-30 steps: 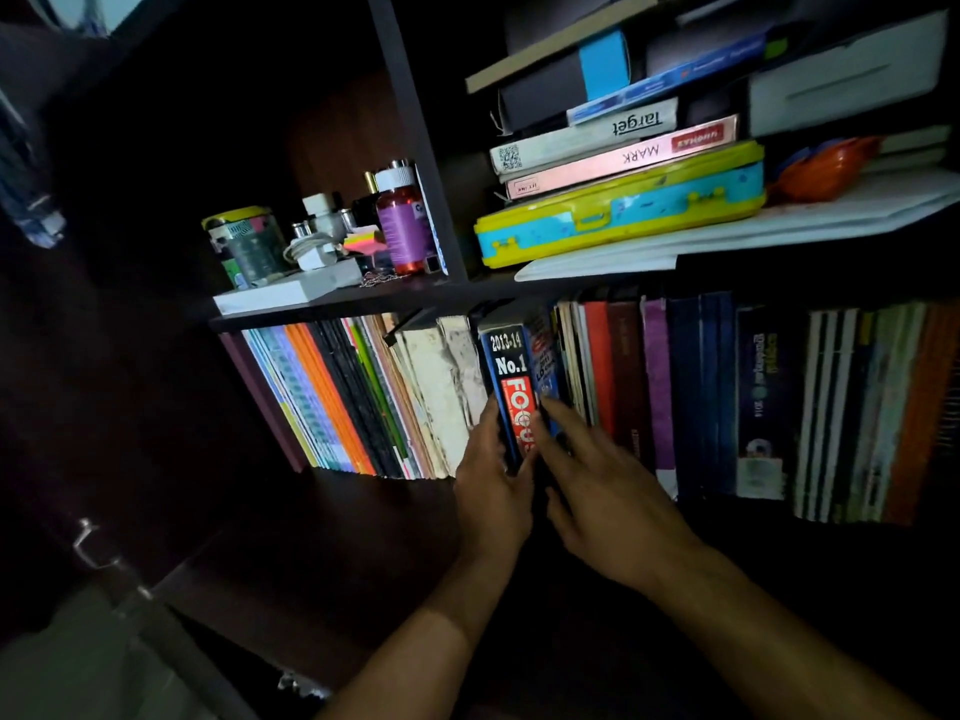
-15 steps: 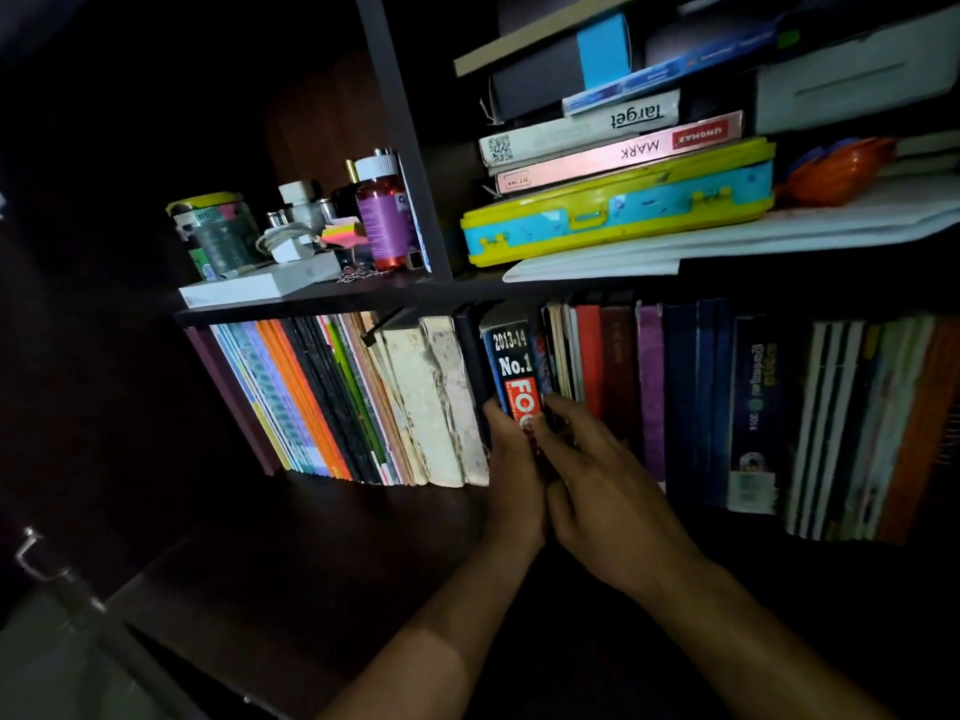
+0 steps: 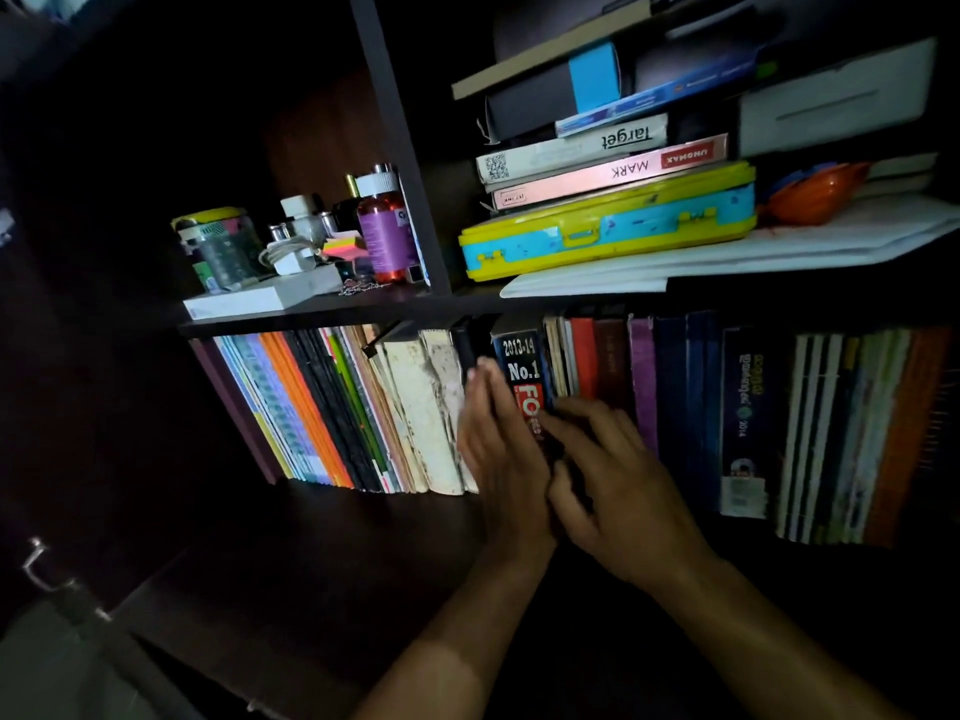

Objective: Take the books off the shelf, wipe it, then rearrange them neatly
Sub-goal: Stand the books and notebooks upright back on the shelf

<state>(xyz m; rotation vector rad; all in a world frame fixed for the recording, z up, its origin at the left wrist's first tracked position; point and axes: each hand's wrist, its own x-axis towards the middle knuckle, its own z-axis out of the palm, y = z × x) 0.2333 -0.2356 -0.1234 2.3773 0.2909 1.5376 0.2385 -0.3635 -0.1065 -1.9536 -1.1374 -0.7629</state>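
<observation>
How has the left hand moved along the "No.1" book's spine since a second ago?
Yes: the left hand slid up the "No.1" book; fingertips now reach its printed "No.1".

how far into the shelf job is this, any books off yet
Barely started, by the look of it. Done: nothing visible; the lower shelf's row of books looks full and no cloth shows. In hand: the left hand lies flat along the left side of the blue "No.1" book, and the right hand has fingers on its spine. Left: pulling the books, wiping, rearranging.

The room is dim, the light weak and patchy. A dark wooden bookcase (image 3: 322,327) fills the view, split by an upright divider (image 3: 400,148), its back panel (image 3: 322,132) brownish. At the lower left corner shows pale floor (image 3: 47,678).
</observation>
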